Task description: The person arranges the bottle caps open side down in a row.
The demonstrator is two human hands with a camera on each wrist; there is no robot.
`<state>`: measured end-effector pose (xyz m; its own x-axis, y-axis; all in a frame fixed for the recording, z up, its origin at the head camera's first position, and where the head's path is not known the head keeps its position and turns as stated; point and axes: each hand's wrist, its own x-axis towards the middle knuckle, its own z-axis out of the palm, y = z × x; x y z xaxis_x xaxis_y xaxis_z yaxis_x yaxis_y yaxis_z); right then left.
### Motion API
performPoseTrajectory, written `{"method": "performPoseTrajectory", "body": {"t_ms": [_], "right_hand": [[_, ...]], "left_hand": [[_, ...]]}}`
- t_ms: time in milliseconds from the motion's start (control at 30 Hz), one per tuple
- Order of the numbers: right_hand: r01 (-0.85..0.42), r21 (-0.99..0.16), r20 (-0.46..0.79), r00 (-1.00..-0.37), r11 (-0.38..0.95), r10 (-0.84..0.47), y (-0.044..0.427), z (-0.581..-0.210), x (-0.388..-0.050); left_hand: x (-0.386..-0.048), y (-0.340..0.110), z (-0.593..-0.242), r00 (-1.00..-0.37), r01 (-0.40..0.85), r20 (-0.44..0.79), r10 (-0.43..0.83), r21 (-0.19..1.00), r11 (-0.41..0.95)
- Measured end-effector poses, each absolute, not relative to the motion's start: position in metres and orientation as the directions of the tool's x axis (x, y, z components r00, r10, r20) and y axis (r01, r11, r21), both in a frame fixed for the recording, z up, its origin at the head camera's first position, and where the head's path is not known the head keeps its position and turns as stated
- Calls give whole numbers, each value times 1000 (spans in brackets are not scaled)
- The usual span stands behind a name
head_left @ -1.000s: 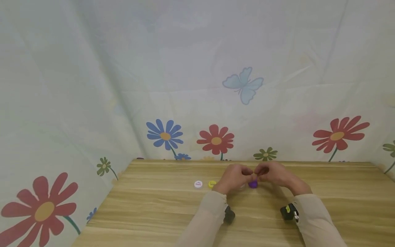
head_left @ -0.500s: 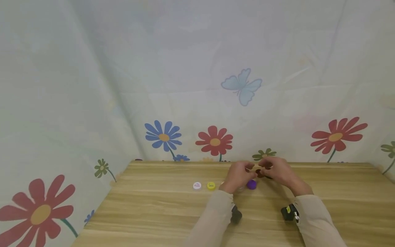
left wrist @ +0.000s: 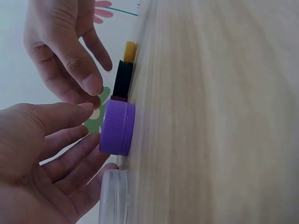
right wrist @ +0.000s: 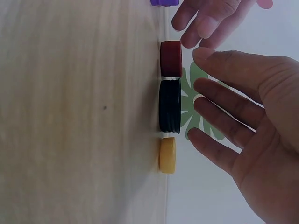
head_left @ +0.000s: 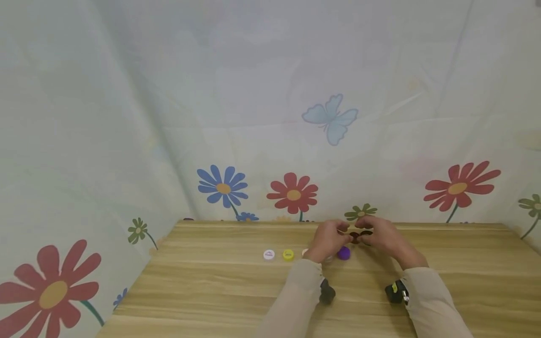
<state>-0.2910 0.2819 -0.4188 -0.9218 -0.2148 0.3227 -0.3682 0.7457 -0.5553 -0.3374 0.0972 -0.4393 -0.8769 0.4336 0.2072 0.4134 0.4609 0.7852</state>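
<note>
Several plastic bottle caps stand in a row on the wooden table. My left hand hovers over the row with its fingers loosely bent and holds nothing. Nearest to it are the purple cap and a clear cap. My right hand, its fingers spread and relaxed, is just above the dark red cap and the black cap, apart from both. Beyond the black one sits an orange-yellow cap, which the right hand hides in the head view. The two hands' fingertips are close together.
Further left on the table lie a white cap and a yellow cap. A pale cap is mostly hidden by the left hand. Behind the table hangs a flowered curtain. Each wrist carries a small black camera.
A second ago the fingertips met above the purple cap. Since then the hands have drawn slightly apart, and the dark red and black caps have come into sight between and under them.
</note>
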Motion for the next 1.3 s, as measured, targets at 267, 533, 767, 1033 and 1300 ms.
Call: {"method": "performPoseTrajectory", "body": {"t_ms": [267, 533, 767, 1033, 1300], "right_hand": [[-361, -561, 303, -927, 745, -221, 285, -424, -294], [-390, -542, 321, -915, 745, -246, 285, -429, -296], [-382, -530, 316, -917, 757, -241, 285, -431, -297], [-379, -536, 304, -920, 754, -246, 286, -436, -301], [-373, -542, 301, -923, 753, -241, 286, -439, -303]], "left_hand": [[-340, 102, -442, -868, 437, 208, 452, 753, 492], [-342, 101, -446, -858, 458, 220, 465, 736, 498], [-342, 101, -446, -849, 467, 217, 482, 736, 491], [-340, 102, -445, -842, 478, 217, 493, 723, 498], [-340, 102, -446, -849, 473, 212, 484, 713, 518]]}}
